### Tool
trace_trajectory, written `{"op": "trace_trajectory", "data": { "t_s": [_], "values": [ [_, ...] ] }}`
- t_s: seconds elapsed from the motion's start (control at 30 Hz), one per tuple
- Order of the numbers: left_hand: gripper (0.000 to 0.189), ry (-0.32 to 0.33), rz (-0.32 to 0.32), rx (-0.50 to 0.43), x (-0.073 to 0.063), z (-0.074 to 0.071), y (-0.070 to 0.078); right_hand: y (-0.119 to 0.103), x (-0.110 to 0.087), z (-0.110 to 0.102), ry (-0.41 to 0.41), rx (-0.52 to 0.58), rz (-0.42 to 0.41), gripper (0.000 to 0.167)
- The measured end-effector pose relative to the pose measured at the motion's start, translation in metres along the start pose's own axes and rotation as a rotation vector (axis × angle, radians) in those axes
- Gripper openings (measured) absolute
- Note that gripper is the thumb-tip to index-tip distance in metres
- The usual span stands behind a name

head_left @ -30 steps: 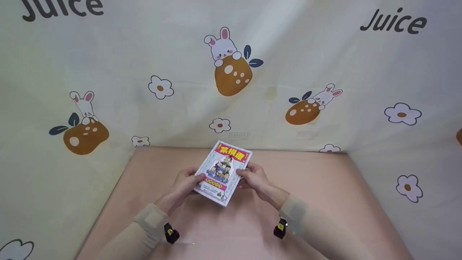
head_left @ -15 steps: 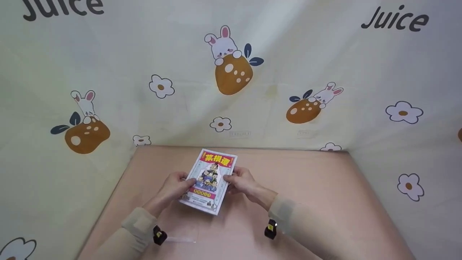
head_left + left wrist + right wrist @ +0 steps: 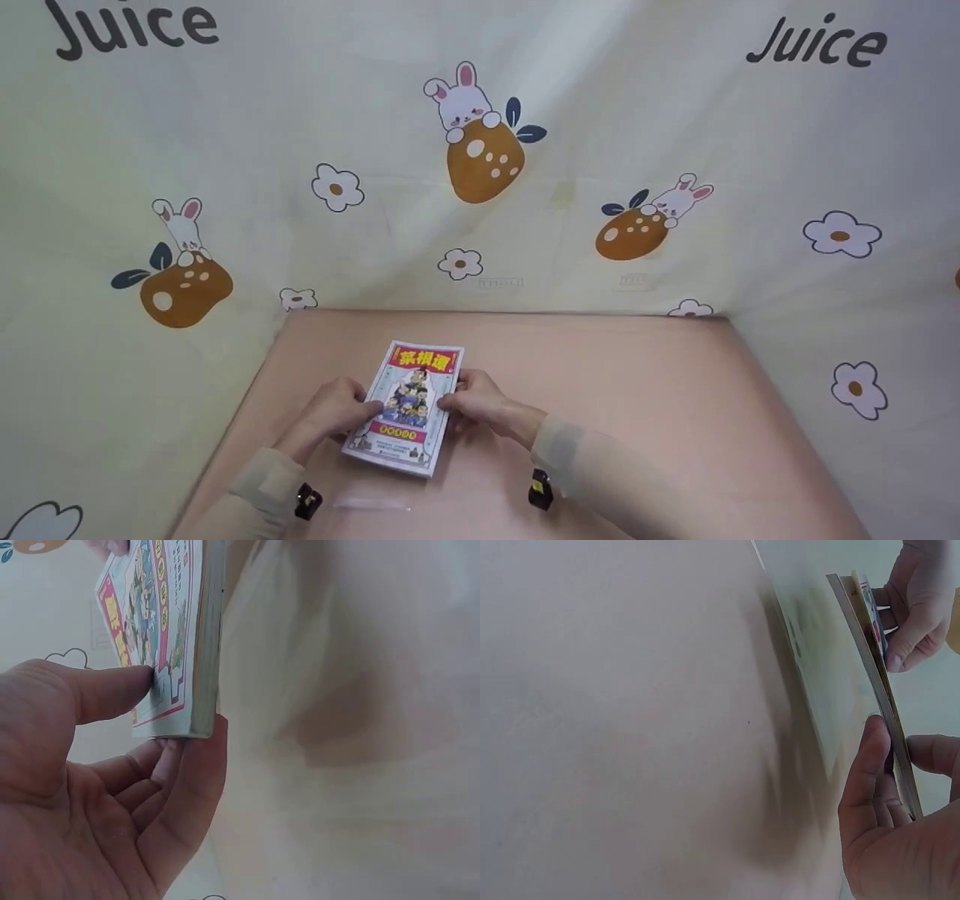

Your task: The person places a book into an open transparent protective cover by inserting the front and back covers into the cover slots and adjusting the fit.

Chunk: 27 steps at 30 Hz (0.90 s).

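Both hands hold a book [image 3: 409, 409] with a pale cover, a red title band with yellow characters, and a cluster of cartoon figures. The cover faces up, and the book tilts over the table. My left hand [image 3: 336, 411] grips its left side, thumb on the cover; in the left wrist view the fingers [image 3: 199, 787] curl beneath the book's corner. Along the opposite side, my right hand [image 3: 480, 397] pinches it, with the thumb on top. Seen from the right wrist, the page edges [image 3: 881, 690] are slightly parted.
A clear, thin-edged object [image 3: 373, 505] lies on the pinkish table [image 3: 615, 420] near its front, below the book. Cloth walls [image 3: 555, 187] with rabbit and flower prints enclose the back and sides. A black wrist device [image 3: 307, 501] hangs by the left sleeve.
Both hands have carried the book left and nearer the person, and its slant has lessened. More of the clear object on the table shows now. The grip looks the same.
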<state>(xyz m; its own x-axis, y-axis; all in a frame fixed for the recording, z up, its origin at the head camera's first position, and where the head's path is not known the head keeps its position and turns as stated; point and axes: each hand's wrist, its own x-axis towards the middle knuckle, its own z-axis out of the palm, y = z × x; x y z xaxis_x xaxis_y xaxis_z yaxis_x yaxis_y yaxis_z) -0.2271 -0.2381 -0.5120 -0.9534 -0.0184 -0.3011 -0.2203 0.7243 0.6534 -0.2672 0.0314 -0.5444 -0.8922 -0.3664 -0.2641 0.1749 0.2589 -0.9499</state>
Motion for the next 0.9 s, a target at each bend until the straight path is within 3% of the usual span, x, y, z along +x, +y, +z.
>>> {"op": "trace_trajectory", "data": {
  "t_s": [0.17,0.33,0.6,0.9],
  "values": [
    [0.03,-0.011,-0.029,0.058,-0.008,0.0,-0.009,0.005,0.003,0.015,-0.031,-0.003,0.011,0.052],
    [0.028,0.017,-0.057,0.123,-0.015,0.002,-0.016,0.005,0.003,0.029,-0.023,-0.066,0.014,0.049],
    [0.036,0.011,-0.082,0.137,-0.025,0.001,-0.018,0.004,0.002,0.042,0.013,-0.123,0.001,0.052],
    [0.038,0.015,-0.087,0.126,-0.026,0.001,-0.029,0.005,0.005,0.056,0.022,-0.195,-0.055,0.055]
  ]
}}
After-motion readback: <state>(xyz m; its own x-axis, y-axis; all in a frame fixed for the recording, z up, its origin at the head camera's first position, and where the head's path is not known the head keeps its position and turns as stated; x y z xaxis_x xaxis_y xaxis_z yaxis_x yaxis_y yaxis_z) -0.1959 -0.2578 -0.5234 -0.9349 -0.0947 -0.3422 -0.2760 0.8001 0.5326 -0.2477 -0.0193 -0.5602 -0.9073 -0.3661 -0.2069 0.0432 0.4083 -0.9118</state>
